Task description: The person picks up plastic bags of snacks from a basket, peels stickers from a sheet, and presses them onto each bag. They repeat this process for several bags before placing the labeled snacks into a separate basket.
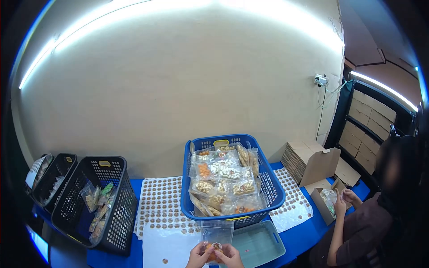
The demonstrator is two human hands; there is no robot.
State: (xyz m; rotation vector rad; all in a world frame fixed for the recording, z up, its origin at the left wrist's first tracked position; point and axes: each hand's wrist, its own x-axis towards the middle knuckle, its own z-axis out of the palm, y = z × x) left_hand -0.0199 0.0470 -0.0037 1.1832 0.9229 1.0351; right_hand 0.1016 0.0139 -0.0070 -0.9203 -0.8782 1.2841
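A clear plastic bag (217, 230) with orange snack pieces at its bottom and a round sticker on its front is upright before me. My left hand (197, 256) is closed on its lower left side, and my right hand (232, 257) grips the lower right side. Both thumbs lie near the sticker. Beneath and to the left is a white sheet of round stickers (163, 210), its near part mostly bare. Just beyond the bag stands a blue basket (274, 190) piled with bagged snacks (223, 169). A shallow grey-green tray (257, 245) sits right of my hands.
Black baskets (127, 210) holding bagged goods stand at left. Another sticker sheet (292, 201) lies right of the blue basket. Flat cardboard boxes (292, 161) are stacked by the wall (178, 89). At right, a co-worker (357, 223) has both hands over an open carton (321, 207).
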